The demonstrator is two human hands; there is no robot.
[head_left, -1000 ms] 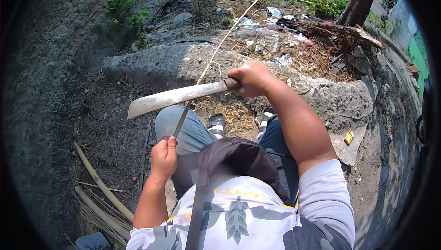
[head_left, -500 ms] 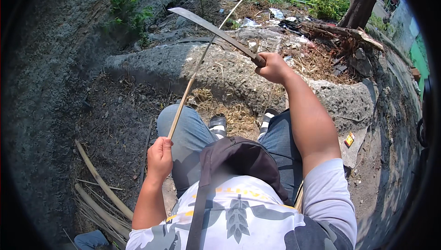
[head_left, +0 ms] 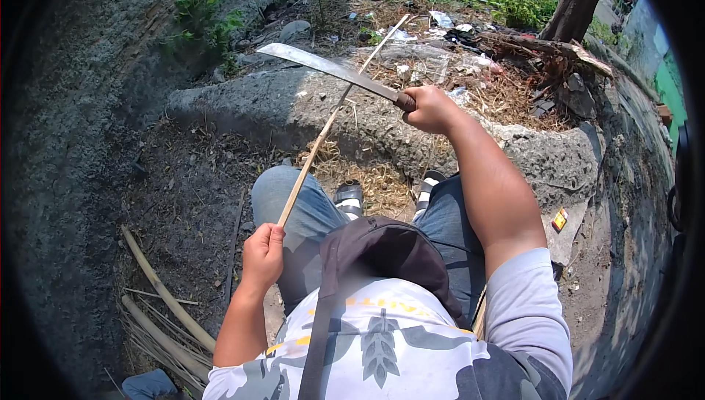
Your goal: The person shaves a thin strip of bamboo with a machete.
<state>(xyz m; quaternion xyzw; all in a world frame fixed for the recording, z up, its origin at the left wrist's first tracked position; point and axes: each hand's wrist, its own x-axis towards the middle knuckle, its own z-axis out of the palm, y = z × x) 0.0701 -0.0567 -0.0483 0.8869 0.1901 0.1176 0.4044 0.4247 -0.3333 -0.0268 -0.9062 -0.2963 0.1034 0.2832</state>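
Note:
My left hand [head_left: 262, 259] is closed round the near end of a long, thin pale wooden strip [head_left: 316, 146], which slants up and away to the right. In my right hand [head_left: 432, 110] is the dark handle of a machete [head_left: 323, 66], its long blade pointing left. The blade crosses the strip in its far half and appears to rest against it. Below, a rough concrete ledge [head_left: 242, 102] runs across in front of my feet.
Cut stalks and thin strips [head_left: 165, 290] lie at my left. Pale shavings [head_left: 378, 191] cover the ground between my sandals [head_left: 349, 198]. A dark bag [head_left: 393, 253] rests on my lap. A small yellow-red packet [head_left: 560, 219] is at right. Beyond the ledge are litter and a tree trunk [head_left: 580, 0].
The machete blade has dropped lower, its tip moving down and slightly left. The strip's far end has also come down and a little right. My left hand has shifted slightly right.

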